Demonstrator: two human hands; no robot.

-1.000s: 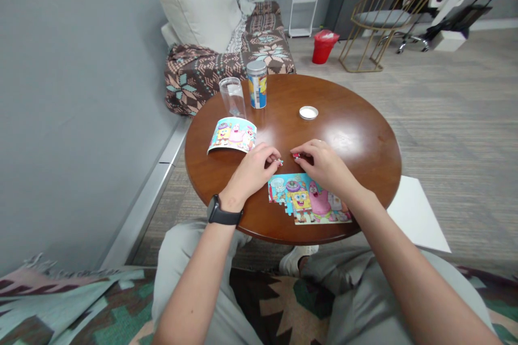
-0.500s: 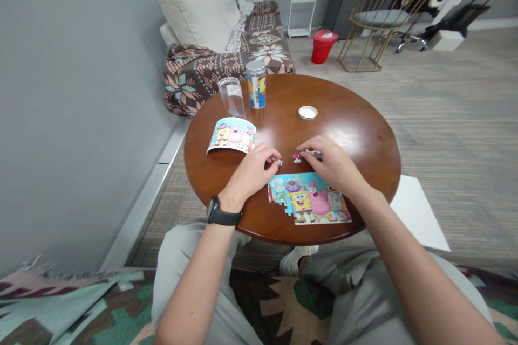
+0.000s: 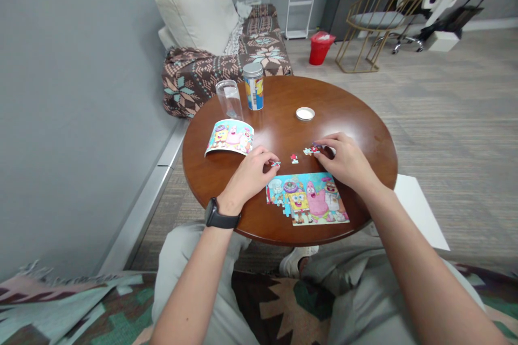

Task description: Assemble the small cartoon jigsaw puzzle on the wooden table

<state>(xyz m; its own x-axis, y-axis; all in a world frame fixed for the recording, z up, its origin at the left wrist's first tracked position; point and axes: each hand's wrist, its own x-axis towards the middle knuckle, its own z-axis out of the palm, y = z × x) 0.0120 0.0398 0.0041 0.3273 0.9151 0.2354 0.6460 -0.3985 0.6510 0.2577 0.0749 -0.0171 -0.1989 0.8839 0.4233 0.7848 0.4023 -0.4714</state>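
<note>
A mostly assembled cartoon jigsaw puzzle (image 3: 318, 199) lies flat near the table's front edge, with a ragged gap at its lower left. My left hand (image 3: 253, 175) is closed above its upper left corner, a small puzzle piece (image 3: 275, 164) pinched at the fingertips. Beyond the puzzle on the right, my right hand (image 3: 346, 159) has thumb and forefinger closed on a reddish puzzle piece (image 3: 314, 149), which touches or overlaps other loose pieces. Between the hands a single red-and-white puzzle piece (image 3: 294, 159) rests on the wood.
The round brown table (image 3: 348, 102) also bears a curved picture sheet (image 3: 230, 136), a clear plastic cylinder (image 3: 230, 98), a printed tin (image 3: 253, 87) and a round lid (image 3: 305, 114). Beyond stand a draped sofa (image 3: 267, 43), a red bin (image 3: 321, 48) and a gold chair (image 3: 376, 20).
My right hand has moved right and slightly away from the puzzle, uncovering its upper right part and the loose pieces. My left hand stays nearly in place with its piece.
</note>
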